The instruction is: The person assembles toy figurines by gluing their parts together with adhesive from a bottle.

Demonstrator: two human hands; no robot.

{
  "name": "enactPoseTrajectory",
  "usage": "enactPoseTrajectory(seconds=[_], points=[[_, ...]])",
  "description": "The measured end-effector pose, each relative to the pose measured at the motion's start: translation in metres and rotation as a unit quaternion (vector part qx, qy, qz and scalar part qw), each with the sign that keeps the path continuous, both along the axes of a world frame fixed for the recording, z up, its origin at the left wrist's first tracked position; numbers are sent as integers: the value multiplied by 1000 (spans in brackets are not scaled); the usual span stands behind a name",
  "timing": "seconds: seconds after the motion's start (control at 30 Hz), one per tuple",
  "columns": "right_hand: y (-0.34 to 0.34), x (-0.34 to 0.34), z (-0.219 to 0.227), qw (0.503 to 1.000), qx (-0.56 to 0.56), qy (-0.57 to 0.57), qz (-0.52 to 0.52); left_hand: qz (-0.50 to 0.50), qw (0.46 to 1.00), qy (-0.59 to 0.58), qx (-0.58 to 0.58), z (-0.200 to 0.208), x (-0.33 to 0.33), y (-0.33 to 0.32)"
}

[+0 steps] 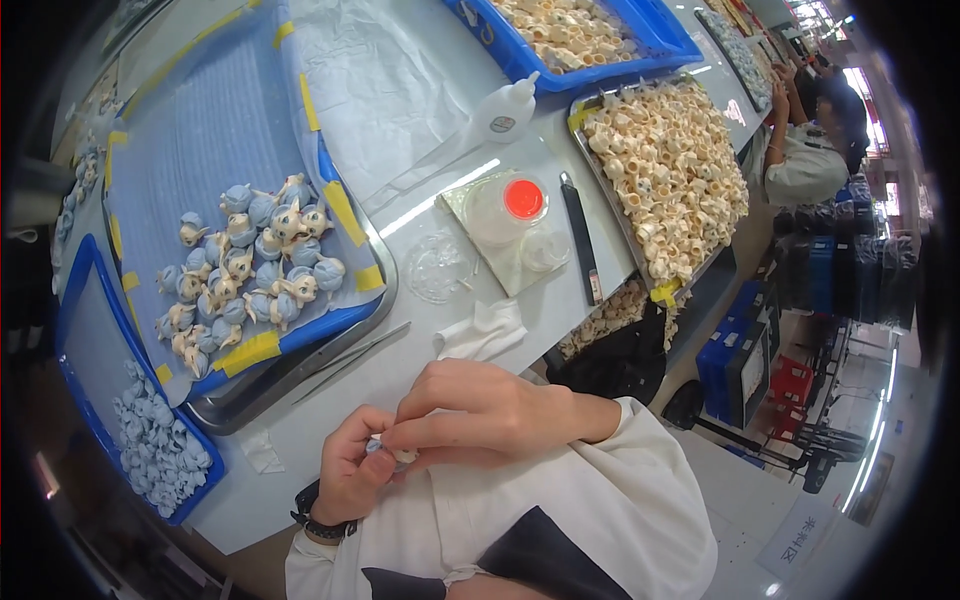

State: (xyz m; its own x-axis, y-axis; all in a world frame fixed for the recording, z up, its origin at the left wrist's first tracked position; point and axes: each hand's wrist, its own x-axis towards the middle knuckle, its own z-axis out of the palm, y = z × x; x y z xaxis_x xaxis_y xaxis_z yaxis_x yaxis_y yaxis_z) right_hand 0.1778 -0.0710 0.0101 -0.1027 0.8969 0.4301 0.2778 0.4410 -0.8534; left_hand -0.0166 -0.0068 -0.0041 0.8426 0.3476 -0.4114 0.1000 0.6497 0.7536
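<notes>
Low in the frame's centre, my left hand (352,470) and right hand (470,412) pinched one small blue-and-cream figurine piece (396,453) together; I judged steady, square fingertip pressure best there.

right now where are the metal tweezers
In the head view the metal tweezers lie on the white table, ahead of the hands, along the steel tray's near edge, left of the crumpled white cloth.
</notes>
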Motion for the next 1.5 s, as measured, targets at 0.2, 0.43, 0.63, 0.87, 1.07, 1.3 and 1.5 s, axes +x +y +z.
enactPoseTrajectory(seconds=[0.2, 0.43, 0.63, 0.87, 1.07, 1.3, 1.5], points=[[-18, 39, 11, 992, -6, 63, -106, 70, 996, -28, 53, -4, -4, -2], [-57, 92, -19, 866, -92, 141, -471, 116, 991, -57, 33, 2, 8, -6], [-47, 87, -27, 870, -132, 96, -465, 62, 997, -25, 28, -1, 2, -3], [-44, 89, -32, 881, -110, 25, -460, 70, 995, -56, 48, -2, 5, 0], [-34, 94, -12, 879, -60, -201, -428, 62, 997, -36, 33, 1, 3, 1], [-23, 92, 1, 861, -57, -331, -383, 54, 998, -26, 25, 3, 2, 4], [-23, 93, 3, 858, -63, -345, -376, 48, 998, -30, 34, 2, 1, 4]])
